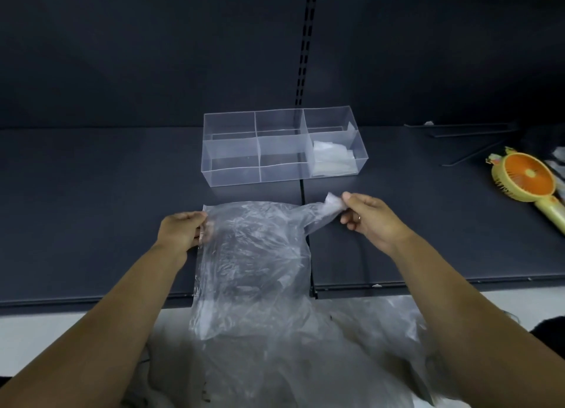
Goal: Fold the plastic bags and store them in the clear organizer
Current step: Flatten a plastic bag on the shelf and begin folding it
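**Head view: bag stretched flat on the shelf, first fold yet to come**

A clear plastic bag (253, 254) lies spread across the middle of a dark shelf (91, 208), its lower part hanging over the front edge. The left hand (182, 231) pinches the bag's left side near its far corner between thumb and curled fingers. The right hand (367, 216) pinches a bunched handle between thumb and forefinger, its other fingers curled under, and draws it toward the shelf's right side.

The step in hand appears to be flattening and squaring the bag. The next move likely calls for laying the handle down flat and bringing one side over the other, keeping the thin, crumpled film smooth so it does not trap air or slide off the front edge.

The clear organizer (235, 175), with six compartments, stands just behind the bag toward the back of the shelf. Folded bags (333, 160) fill its front right compartment, and the left and middle ones look unfilled.

A pile of loose bags (351, 346) waits below the front edge. An orange-and-yellow handheld fan (529, 175) lies at the right edge, wire rods (477, 132) behind it. Neither stands in the way.
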`<state>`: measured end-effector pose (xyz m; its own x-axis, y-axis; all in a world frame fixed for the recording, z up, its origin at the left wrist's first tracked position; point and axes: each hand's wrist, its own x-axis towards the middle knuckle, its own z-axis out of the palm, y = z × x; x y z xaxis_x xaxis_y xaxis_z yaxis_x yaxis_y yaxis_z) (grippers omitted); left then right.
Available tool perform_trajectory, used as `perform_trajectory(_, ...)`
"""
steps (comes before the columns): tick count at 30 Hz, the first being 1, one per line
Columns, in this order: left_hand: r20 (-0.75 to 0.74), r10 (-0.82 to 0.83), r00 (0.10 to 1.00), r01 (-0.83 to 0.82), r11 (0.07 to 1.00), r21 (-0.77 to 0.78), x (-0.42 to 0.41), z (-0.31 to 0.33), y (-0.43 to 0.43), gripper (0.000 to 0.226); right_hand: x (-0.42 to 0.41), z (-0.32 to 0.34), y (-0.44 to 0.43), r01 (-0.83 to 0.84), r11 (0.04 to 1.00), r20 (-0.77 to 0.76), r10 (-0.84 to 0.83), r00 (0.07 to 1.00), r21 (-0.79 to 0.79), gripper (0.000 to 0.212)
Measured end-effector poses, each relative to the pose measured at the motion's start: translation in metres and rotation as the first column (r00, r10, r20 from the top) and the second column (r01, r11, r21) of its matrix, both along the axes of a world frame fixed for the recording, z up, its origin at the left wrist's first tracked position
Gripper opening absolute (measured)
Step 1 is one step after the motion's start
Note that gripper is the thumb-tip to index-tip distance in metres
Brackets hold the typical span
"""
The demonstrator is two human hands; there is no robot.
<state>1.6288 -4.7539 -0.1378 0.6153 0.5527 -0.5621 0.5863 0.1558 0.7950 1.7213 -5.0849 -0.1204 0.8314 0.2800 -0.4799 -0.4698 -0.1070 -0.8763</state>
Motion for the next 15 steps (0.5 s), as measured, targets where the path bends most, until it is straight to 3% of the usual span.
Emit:
perform_trajectory(1,-0.002,0.006,1.0,-0.006,1.0,-0.013,0.001,0.0,0.0,0.008,-0.001,0.002,-0.005,-0.032,0.994,-0.052,0.038,0.998,0.107,0.014)
perform_trajectory(3,0.001,0.017,1.0,-0.017,0.999,-0.032,0.001,0.001,0.0,0.01,-0.004,0.003,-0.013,-0.125,0.972,-0.071,0.142,0.987,0.197,0.044)
perform_trajectory(6,0.008,0.039,0.999,-0.038,0.998,-0.056,0.002,0.001,-0.002,0.015,-0.01,0.001,-0.007,-0.223,0.975,0.02,0.223,0.975,0.021,0.067)
perform_trajectory(9,0.009,0.053,0.999,-0.053,0.997,-0.065,0.002,0.002,-0.002,0.016,-0.016,0.001,0.012,-0.096,0.992,0.115,0.106,0.988,-0.086,0.047)
perform_trajectory(12,0.005,0.058,0.998,-0.058,0.996,-0.066,0.001,0.004,-0.002,0.015,-0.017,-0.002,0.018,0.027,0.997,0.17,-0.014,0.985,-0.074,0.02)
perform_trajectory(15,-0.001,0.053,0.999,-0.053,0.996,-0.078,0.002,0.004,0.0,0.014,-0.015,0.001,0.009,0.019,0.999,0.164,-0.013,0.986,-0.038,0.008)
